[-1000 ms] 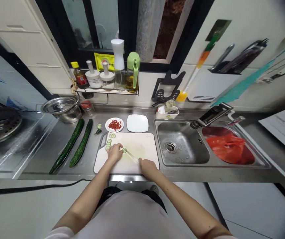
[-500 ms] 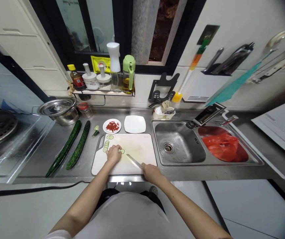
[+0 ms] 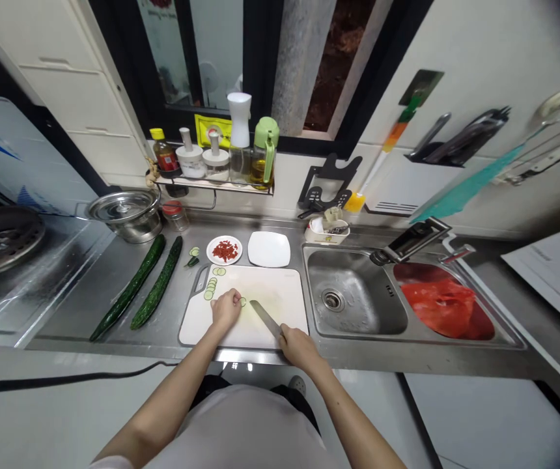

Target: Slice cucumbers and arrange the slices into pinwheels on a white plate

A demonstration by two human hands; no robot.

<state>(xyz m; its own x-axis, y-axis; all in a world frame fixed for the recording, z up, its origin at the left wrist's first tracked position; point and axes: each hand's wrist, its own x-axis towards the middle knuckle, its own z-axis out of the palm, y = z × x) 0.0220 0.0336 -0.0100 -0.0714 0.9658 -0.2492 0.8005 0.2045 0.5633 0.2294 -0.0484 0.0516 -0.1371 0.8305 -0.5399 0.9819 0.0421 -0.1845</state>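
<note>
My left hand (image 3: 226, 309) is over the white cutting board (image 3: 280, 293), its thumb and fingertips closed on a thin cucumber slice (image 3: 243, 301). More cucumber slices (image 3: 210, 288) overlap in a short row by the board's left side, with a few (image 3: 219, 271) at its upper left corner. My right hand (image 3: 298, 345) grips the handle of a kitchen knife (image 3: 264, 316). The blade points up and left over the board, its tip just right of the slice and apart from it.
Two whole cucumbers (image 3: 131, 286) lie left of the board. Behind it stand a plate of chopped red pieces (image 3: 224, 250) and a white square plate (image 3: 269, 249). To the right is a sink (image 3: 353, 293) with a red bag (image 3: 439, 305). A lidded steel pot (image 3: 131, 215) stands back left.
The camera view has shifted a little. The slice at my left fingertips now looks narrower, as if tilted. The knife shows more of its blade's face and stays in my right hand.
</note>
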